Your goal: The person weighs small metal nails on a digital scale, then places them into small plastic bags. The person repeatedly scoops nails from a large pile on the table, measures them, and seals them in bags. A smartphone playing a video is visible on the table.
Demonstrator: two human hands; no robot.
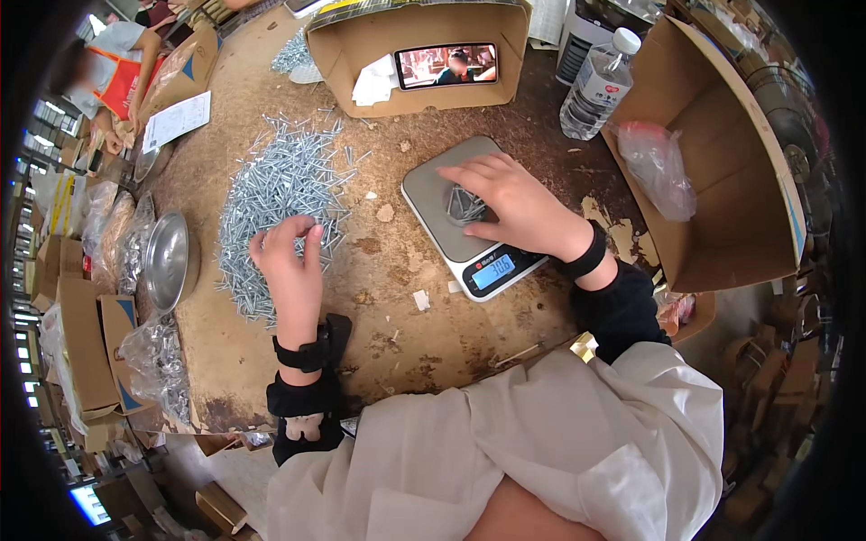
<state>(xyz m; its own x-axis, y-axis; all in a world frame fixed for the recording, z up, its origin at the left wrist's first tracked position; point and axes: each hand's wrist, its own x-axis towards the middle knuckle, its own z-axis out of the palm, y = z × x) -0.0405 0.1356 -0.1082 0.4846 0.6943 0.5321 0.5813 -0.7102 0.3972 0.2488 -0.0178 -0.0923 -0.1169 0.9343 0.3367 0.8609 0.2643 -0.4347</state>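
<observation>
My left hand [290,261] is at the near right edge of a big heap of silver screws [271,194]. Its fingers are curled in toward the thumb, and whatever is between them is too small to make out. On the right, my right hand [523,207] reaches over a digital scale [433,216] with a grey plate and a lit blue display. Thumb and fingers are spread apart around a small bunch of screws [464,206] lying on the plate. The palm hides part of the scale.
A cardboard box [361,99] with a phone [446,66] playing video stands at the back. A water bottle [595,86] and an open carton [722,180] holding a plastic bag [657,167] are on the right. A metal bowl [170,261] sits left; another person [117,72] works beyond.
</observation>
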